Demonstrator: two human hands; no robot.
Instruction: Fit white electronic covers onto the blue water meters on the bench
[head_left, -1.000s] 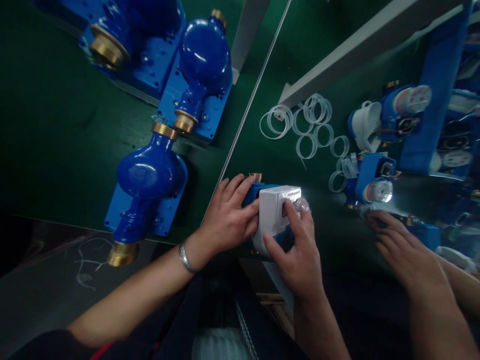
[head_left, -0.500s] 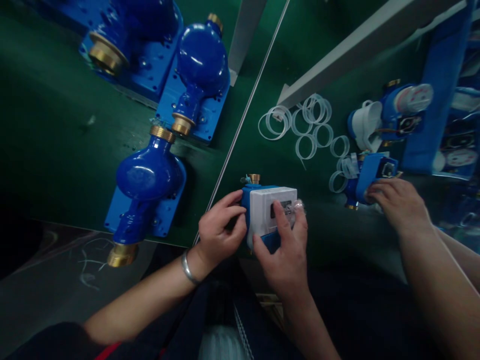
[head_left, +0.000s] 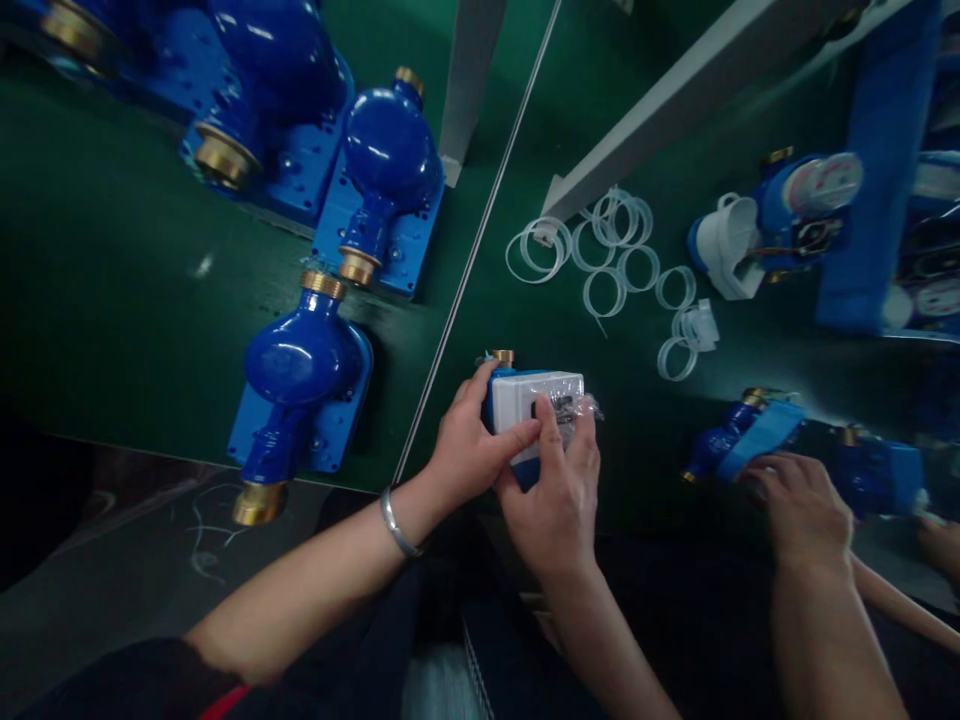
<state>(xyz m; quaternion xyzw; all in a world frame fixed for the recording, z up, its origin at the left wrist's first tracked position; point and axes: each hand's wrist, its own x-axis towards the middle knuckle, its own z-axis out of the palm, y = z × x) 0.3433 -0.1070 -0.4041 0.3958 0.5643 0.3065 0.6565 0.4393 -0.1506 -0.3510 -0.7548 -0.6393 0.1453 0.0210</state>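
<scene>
Green mat, dim light | left hand and right hand both clamped on white-faced meter | clear rings beyond

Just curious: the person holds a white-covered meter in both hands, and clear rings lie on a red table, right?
Not quite: the table is green, not red, as the head view shows. The left hand and right hand do hold the white-covered meter, and the clear rings lie on that table.

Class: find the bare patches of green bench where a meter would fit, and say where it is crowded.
Bare: the bench left of the blue meters; the gap between the held meter and a co-worker's hand. Crowded: around the rings and far right.
</scene>
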